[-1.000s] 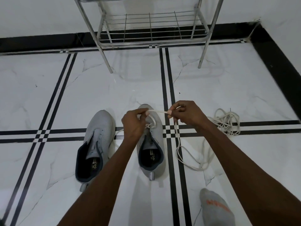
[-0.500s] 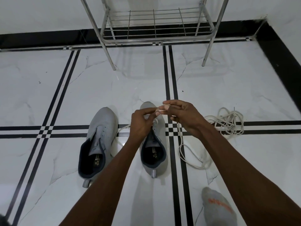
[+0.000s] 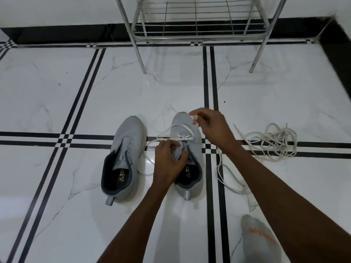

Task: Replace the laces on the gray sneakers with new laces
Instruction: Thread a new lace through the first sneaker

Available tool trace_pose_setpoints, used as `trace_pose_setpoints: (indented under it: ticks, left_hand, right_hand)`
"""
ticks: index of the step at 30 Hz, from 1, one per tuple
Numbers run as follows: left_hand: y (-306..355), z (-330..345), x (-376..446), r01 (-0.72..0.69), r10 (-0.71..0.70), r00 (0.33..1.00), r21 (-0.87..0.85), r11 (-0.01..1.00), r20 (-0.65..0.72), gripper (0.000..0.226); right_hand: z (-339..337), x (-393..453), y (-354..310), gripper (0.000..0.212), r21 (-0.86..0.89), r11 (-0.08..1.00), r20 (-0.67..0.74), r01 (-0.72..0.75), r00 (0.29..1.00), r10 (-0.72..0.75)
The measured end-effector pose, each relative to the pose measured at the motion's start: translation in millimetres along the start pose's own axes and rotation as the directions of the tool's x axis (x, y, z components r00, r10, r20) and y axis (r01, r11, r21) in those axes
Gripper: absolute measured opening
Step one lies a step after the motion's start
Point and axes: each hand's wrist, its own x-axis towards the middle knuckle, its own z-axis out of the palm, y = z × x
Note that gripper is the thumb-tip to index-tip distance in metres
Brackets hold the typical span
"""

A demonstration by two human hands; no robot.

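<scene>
Two gray sneakers stand side by side on the tiled floor. The left sneaker (image 3: 125,156) has no lace. The right sneaker (image 3: 187,130) carries a white lace (image 3: 182,137) crossed through its front eyelets, with loose ends trailing to both sides. My left hand (image 3: 168,160) grips the right sneaker's tongue with curled fingers. My right hand (image 3: 210,126) hovers over the toe, its fingers pinching the lace near its end.
A tangled pile of off-white laces (image 3: 273,142) lies on the floor to the right. A metal wire shoe rack (image 3: 197,25) stands against the far wall. A gray-socked foot (image 3: 258,242) shows at the bottom right.
My left hand has dropped from the lace near the toe to the sneaker's tongue. My right hand has drawn the lace further through, and a wider loop now lies over the toe.
</scene>
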Motion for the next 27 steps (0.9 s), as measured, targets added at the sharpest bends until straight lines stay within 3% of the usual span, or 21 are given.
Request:
trace_pose_setpoints:
  ticks: [3,5,6,8,10,11,14,17,27]
  left_hand:
    - [3,-1,4,-0.002,0.004,1.000,0.058,0.998,-0.024,0.026]
    - [4,-6,6,0.037,-0.037,0.997,-0.003,0.999,-0.063,0.018]
    - [2,-8,7,0.069,-0.074,0.994,-0.063,0.996,-0.075,0.015]
    - [-4,-11,9,0.123,-0.135,0.989,-0.173,0.977,-0.062,0.014]
    - [-11,-11,10,0.155,-0.168,0.985,-0.248,0.956,-0.033,0.015]
    - [-12,-11,10,0.180,-0.194,0.981,-0.297,0.938,-0.016,0.016]
    - [-13,-11,8,0.225,-0.239,0.971,-0.453,0.863,0.026,0.017]
    - [-9,-10,7,0.249,-0.255,0.965,-0.556,0.793,0.068,0.016]
    - [-14,-2,13,0.307,-0.295,0.948,-0.566,0.765,0.116,0.018]
  right_hand:
    - [15,-2,12,0.031,-0.226,0.971,0.203,0.081,0.979,-0.035]
    - [23,-5,19,0.037,-0.326,0.937,0.291,0.124,0.956,-0.025]
    - [24,-5,22,0.037,-0.344,0.933,0.247,0.102,0.969,-0.015]
    - [16,-3,18,0.025,-0.229,0.970,-0.022,-0.080,0.997,0.077]
    - [1,5,11,0.018,-0.069,0.983,-0.280,-0.169,0.949,0.144]
    - [-6,8,8,0.017,-0.052,0.982,-0.279,-0.180,0.947,0.158]
    - [-3,6,1,0.012,-0.089,0.989,0.032,-0.118,0.992,0.122]
    - [18,-7,6,0.006,-0.206,0.979,0.255,0.003,0.966,0.051]
    - [38,-13,10,0.011,-0.363,0.931,0.309,0.033,0.947,0.087]
